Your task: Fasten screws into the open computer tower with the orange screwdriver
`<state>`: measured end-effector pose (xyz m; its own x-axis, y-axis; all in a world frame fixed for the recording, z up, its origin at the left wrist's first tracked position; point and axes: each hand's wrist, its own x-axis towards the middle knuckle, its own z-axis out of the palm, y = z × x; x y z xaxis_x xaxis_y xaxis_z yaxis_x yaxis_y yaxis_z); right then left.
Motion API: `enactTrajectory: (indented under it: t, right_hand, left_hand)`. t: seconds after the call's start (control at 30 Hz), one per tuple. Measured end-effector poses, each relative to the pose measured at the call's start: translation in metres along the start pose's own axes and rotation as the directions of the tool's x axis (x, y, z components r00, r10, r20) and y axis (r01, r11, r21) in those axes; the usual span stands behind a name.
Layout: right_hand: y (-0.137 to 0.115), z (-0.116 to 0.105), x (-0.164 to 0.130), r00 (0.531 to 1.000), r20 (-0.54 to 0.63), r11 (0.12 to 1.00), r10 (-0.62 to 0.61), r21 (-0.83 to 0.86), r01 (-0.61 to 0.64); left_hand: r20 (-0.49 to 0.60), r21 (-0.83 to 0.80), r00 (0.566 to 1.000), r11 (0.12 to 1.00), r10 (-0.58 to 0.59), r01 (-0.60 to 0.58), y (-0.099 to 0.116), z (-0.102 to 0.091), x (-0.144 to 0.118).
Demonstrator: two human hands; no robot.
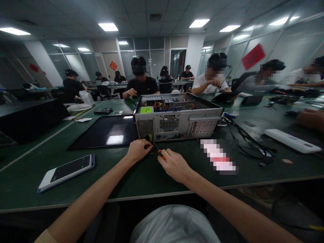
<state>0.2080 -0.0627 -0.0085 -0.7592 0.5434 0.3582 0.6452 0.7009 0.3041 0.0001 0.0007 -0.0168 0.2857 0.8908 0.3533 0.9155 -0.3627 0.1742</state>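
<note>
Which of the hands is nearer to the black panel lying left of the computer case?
Left. The left hand is beside the black panel, at its near right corner; the right hand, holding a screwdriver, is farther right.

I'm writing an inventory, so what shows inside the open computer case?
Inside the computer case, orange wires, a yellow-green label and grey metal housing show. The near wall covers whatever lies low behind it, so the case's bottom cannot be seen.
</note>
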Motion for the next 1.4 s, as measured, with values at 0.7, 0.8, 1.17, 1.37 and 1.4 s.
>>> enactTrajectory:
  t: [0.7,0.8,1.17,1.37,1.4]
  right_hand:
    - [-0.039,-0.007,0.025,0.912,0.057,0.89,0.407,0.201,-0.41]
    - [-0.043,-0.009,0.028,0.861,0.054,0.796,0.506,0.357,-0.489]
    - [-0.052,-0.014,0.005,0.874,0.083,0.859,0.479,0.162,-0.486]
    - [-0.051,-0.007,0.012,0.825,0.169,0.806,0.54,0.179,-0.564]
    - [-0.051,-0.008,0.013,0.816,0.184,0.797,0.548,0.182,-0.576]
  left_hand:
    - [-0.049,0.048,0.998,0.998,0.044,-0.042,0.006,0.001,0.0]
    - [-0.023,0.092,0.996,0.992,0.088,-0.086,0.007,0.0,0.0]
    - [0.068,0.176,0.981,0.965,0.184,-0.193,0.011,0.0,0.0]
    - [0.068,0.19,0.982,0.964,0.177,-0.187,0.007,0.002,0.001]
    - [0.068,0.189,0.982,0.964,0.176,-0.186,0.006,0.002,0.001]
